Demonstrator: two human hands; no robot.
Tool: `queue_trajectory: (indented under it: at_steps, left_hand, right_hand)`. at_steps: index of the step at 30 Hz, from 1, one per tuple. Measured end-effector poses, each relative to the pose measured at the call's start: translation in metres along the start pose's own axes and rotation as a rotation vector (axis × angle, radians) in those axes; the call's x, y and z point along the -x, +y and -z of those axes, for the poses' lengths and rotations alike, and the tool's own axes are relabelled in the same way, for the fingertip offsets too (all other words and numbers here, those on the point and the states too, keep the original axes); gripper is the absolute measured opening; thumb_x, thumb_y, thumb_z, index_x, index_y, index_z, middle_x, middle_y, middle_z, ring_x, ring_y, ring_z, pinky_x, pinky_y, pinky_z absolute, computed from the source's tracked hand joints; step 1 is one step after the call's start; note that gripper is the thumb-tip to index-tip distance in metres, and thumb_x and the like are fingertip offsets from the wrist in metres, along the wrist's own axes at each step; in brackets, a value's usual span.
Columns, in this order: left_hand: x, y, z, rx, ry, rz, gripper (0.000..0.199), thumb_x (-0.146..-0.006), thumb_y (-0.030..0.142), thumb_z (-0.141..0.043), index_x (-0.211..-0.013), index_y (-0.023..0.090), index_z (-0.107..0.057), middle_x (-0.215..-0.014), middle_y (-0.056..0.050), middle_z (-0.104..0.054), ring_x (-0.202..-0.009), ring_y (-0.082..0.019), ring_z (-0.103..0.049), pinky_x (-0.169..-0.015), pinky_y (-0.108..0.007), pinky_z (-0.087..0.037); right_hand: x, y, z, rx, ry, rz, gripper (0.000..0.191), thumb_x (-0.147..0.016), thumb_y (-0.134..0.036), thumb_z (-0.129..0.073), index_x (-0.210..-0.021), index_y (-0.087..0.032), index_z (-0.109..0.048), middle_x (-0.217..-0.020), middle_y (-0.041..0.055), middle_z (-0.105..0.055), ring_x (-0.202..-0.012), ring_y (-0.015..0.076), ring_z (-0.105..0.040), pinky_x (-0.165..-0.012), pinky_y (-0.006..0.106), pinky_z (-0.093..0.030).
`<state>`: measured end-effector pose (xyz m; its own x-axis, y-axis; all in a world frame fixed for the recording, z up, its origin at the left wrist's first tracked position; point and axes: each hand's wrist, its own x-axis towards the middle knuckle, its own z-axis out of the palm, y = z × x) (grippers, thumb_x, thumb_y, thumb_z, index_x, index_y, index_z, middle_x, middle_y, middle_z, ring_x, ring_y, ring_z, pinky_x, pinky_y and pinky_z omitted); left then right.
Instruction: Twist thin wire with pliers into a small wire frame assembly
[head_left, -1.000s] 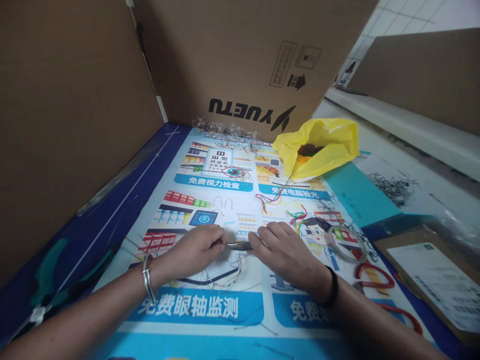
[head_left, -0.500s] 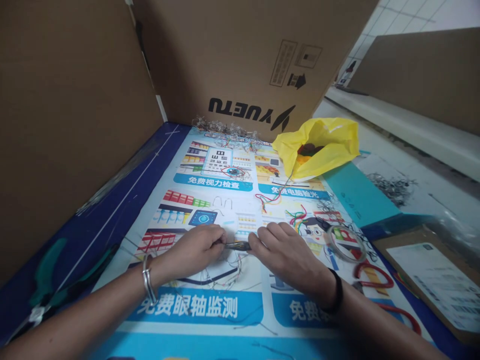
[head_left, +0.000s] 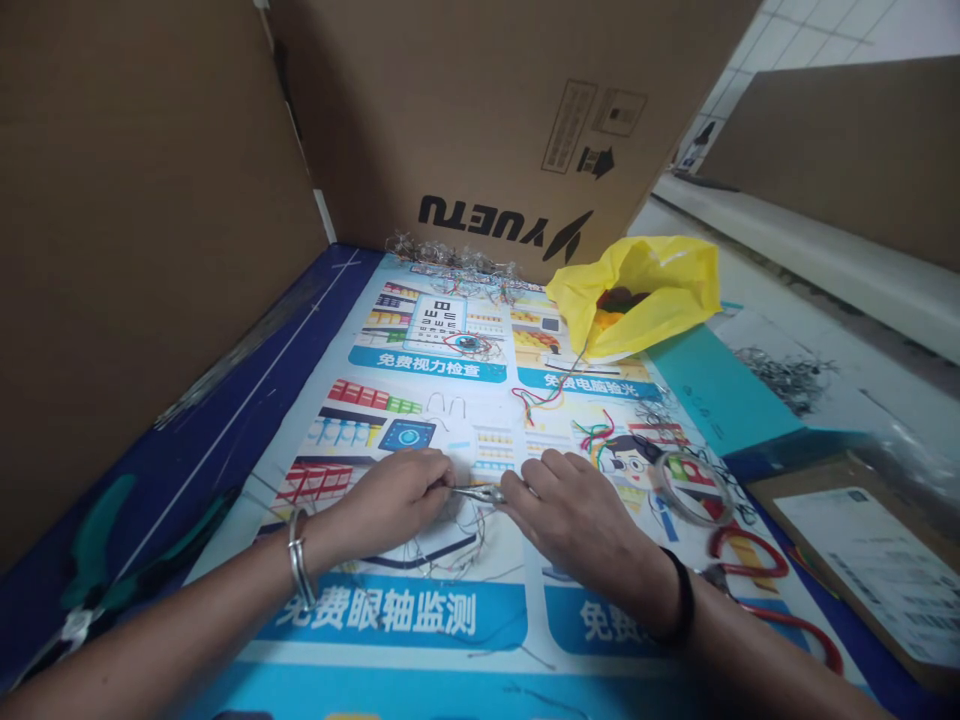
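A pair of slim metal pliers (head_left: 478, 493) lies between my hands, jaws toward the left. My right hand (head_left: 581, 530), with a black band at its wrist, is closed round the handles. At the jaw tips, the fingertips of my left hand (head_left: 401, 500) are pinched together; what they hold is too small to make out. Thin loose wires (head_left: 472, 535) lie on the printed sheet (head_left: 555, 670) just below the pliers. Beyond the hands are short red, green and yellow cords (head_left: 596, 430) and two bent wire pieces (head_left: 448, 405).
Cardboard panels (head_left: 465, 120) wall the back and left. Teal-handled cutters (head_left: 101, 540) lie at left. At right are a clear tape roll (head_left: 721, 512), a red-handled tool (head_left: 757, 545), an open yellow bag (head_left: 675, 290) and a labelled parcel (head_left: 847, 545). Tangled wire (head_left: 457, 260) lines the back.
My right hand has turned slightly and shifted a little right, and the pliers have rolled so their metal looks brighter. My left hand stays pinched in nearly the same place.
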<state>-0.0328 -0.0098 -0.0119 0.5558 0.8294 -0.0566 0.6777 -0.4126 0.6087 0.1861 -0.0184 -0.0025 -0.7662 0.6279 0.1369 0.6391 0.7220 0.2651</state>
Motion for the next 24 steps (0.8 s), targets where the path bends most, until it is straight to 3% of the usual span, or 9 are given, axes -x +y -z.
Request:
queue_trajectory:
  at_steps: [9, 24]
  left_hand:
    - [0.001, -0.003, 0.004, 0.07, -0.044, -0.024, 0.016, -0.083, 0.013, -0.041, -0.08, 0.018, -0.055, -0.079, -0.002, -0.058, -0.076, -0.016, -0.051, -0.067, -0.027, -0.037]
    - [0.001, -0.002, 0.005, 0.014, -0.059, -0.044, 0.015, -0.083, 0.012, -0.041, -0.077, 0.018, -0.054, -0.078, -0.002, -0.059, -0.075, -0.017, -0.051, -0.065, -0.027, -0.036]
  right_hand:
    - [-0.002, 0.006, -0.01, -0.168, -0.016, -0.012, 0.016, -0.083, -0.036, -0.055, -0.082, -0.02, -0.053, -0.077, 0.0032, -0.052, -0.074, 0.0187, -0.042, -0.065, 0.03, -0.026]
    - [-0.002, 0.009, -0.014, -0.073, 0.063, 0.065, 0.011, -0.086, -0.029, -0.052, -0.085, -0.018, -0.055, -0.072, 0.0029, -0.052, -0.069, 0.0176, -0.042, -0.06, 0.029, -0.026]
